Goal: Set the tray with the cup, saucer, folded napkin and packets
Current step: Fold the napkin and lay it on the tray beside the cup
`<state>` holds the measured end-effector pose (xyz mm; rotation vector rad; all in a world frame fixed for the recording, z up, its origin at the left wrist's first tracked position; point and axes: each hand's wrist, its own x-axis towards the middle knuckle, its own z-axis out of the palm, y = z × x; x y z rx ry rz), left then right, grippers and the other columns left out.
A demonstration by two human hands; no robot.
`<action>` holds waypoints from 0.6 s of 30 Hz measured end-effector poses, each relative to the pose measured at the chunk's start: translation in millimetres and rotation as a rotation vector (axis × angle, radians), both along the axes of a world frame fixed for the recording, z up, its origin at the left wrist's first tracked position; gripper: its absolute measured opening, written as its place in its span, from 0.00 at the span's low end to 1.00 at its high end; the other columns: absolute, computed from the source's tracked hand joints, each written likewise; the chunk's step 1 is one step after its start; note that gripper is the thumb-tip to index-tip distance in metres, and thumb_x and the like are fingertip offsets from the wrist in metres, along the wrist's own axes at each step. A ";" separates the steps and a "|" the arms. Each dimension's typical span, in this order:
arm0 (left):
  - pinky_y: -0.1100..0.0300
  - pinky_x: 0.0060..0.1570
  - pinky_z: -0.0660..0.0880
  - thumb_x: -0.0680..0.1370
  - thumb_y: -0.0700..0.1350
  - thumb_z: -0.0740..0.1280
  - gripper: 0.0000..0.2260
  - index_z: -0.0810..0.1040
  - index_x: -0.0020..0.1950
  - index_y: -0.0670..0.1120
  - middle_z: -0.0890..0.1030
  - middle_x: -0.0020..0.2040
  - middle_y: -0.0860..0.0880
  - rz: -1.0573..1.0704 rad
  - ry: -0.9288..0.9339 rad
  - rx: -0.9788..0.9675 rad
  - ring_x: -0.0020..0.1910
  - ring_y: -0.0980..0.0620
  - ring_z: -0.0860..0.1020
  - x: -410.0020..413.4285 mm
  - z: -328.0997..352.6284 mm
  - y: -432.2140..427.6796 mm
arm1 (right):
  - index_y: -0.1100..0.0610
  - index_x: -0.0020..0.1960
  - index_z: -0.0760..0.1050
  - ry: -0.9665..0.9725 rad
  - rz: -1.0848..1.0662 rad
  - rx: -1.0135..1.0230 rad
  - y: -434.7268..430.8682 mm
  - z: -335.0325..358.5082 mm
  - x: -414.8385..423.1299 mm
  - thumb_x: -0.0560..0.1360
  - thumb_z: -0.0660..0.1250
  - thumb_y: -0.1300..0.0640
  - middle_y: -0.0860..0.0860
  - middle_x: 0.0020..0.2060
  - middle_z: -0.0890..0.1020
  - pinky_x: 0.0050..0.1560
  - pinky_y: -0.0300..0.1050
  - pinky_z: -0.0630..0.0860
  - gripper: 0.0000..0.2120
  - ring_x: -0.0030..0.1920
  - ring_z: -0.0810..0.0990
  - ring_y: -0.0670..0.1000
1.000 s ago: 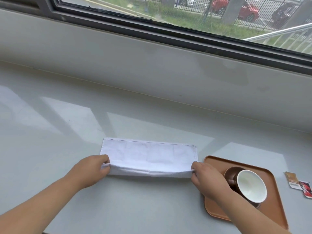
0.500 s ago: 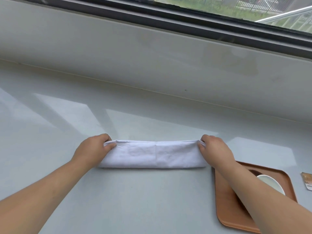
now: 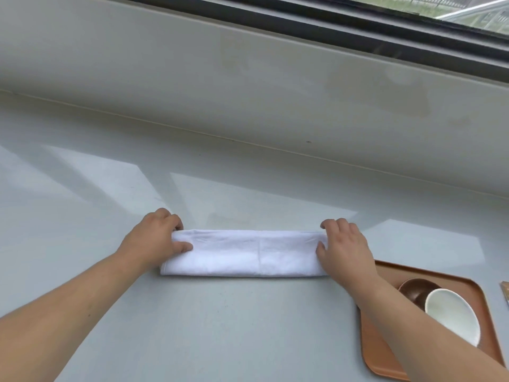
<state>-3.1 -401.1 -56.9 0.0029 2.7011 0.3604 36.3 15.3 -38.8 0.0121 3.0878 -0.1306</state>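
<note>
Nearest, at the right: the tray (image 3: 385, 351) lay on the counter (image 3: 220, 326), carrying the cup (image 3: 451, 315) on its saucer (image 3: 413, 289).
Napkin: the folded white napkin (image 3: 248, 253) lay as a long strip on the counter, left of the tray.
Left hand: the left hand (image 3: 154, 238) pinched the strip's left end.
Right hand: the right hand (image 3: 344, 249) pressed its right end.
Right edge: a packet (image 3: 506, 292) barely showed.
Beyond: the window sill (image 3: 248, 78).

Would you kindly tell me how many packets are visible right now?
1: a packet barely shows at the right edge, on the counter beyond the tray. Others may lie out of frame.
</note>
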 end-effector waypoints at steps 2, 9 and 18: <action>0.55 0.40 0.73 0.74 0.59 0.72 0.12 0.73 0.43 0.55 0.76 0.48 0.54 0.016 -0.065 -0.004 0.45 0.53 0.76 -1.2 5.1 3.3 | 0.60 0.57 0.78 -0.001 0.100 -0.002 -14.5 -1.0 10.3 0.69 0.74 0.59 0.57 0.46 0.78 0.46 0.57 0.76 0.17 0.45 0.76 0.62; 0.56 0.33 0.71 0.74 0.50 0.73 0.07 0.75 0.44 0.52 0.81 0.42 0.50 0.243 -0.233 0.235 0.37 0.50 0.79 23.1 13.4 4.4 | 0.54 0.58 0.76 -0.072 0.383 -0.043 -77.6 -2.4 49.6 0.70 0.68 0.47 0.53 0.49 0.77 0.46 0.54 0.75 0.19 0.48 0.76 0.59; 0.52 0.43 0.85 0.79 0.37 0.70 0.12 0.79 0.61 0.43 0.88 0.46 0.42 0.638 -0.655 0.791 0.41 0.45 0.87 104.8 43.9 18.6 | 0.53 0.71 0.68 -0.111 0.599 -0.109 -142.7 -5.9 115.5 0.65 0.71 0.39 0.54 0.63 0.76 0.55 0.53 0.78 0.39 0.56 0.76 0.59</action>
